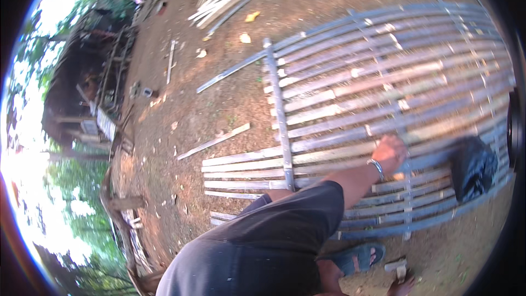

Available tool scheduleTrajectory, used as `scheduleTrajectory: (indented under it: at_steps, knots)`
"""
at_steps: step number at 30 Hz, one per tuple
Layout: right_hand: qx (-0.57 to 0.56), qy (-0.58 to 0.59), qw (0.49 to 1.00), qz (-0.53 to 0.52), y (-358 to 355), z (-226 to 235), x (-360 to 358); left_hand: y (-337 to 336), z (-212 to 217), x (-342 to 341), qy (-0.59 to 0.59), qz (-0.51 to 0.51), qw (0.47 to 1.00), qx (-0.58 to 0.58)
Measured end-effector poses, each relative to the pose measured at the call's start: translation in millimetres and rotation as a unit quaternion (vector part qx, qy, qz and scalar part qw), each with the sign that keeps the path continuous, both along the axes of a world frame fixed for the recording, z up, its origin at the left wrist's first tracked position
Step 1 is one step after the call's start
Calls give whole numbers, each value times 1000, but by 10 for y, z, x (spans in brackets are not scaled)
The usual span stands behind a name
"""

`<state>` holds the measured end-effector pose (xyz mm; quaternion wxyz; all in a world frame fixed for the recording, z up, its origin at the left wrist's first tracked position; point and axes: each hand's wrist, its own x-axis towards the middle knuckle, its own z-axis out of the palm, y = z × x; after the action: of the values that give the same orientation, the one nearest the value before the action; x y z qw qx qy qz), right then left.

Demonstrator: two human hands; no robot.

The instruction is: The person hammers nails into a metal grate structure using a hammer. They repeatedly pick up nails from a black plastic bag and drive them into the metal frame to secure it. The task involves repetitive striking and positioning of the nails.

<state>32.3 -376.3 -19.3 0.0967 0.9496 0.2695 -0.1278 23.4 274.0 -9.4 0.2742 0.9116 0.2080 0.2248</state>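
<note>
A panel of split bamboo slats (383, 82) is shown lying flat on the bare earth ground (219, 104), its slats running roughly left to right across the view and tied together by cross battens; one batten (279, 115) crosses them near the panel's left end. Only one hand (390, 151) is seen, reaching in on an outstretched forearm from the lower middle of the view, a bangle (377, 167) worn at the wrist; which of the person's hands it is cannot be told with certainty. The hand is laid knuckles-up on a slat in the nearer part of the panel, fingers curled downward onto or around it; whether the slat is truly clasped cannot be told. The slat's long axis therefore lies crosswise to the forearm. A black bag (472, 167) rests on the panel just to the right of the hand. A sandalled foot (359, 257) stands on the ground near the panel's near edge. No second hand is in view.
</note>
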Motion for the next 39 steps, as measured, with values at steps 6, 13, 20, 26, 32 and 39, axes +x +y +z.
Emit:
scheduleTrajectory:
  at_steps: [6, 13, 20, 26, 32, 39]
  knots:
    - [117, 108, 984, -74, 743, 544, -103, -38, 107, -141, -43, 36, 997, -52]
    - [177, 158, 964, -121, 815, 378, 53, -76, 117, -38, -59, 29, 997, -50]
    - [208, 198, 947, -145, 794, 291, 263, -69, 97, -51, -60, 40, 995, -68]
    - [165, 191, 961, -113, 1043, 199, 330, -58, 105, -61, -54, 35, 996, -69]
    - [154, 165, 974, -34, 1239, 312, 310, -70, 95, -52, -65, 43, 995, -64]
    - [292, 116, 946, 84, 1241, 107, 402, -70, 116, 2, -67, 34, 996, -43]
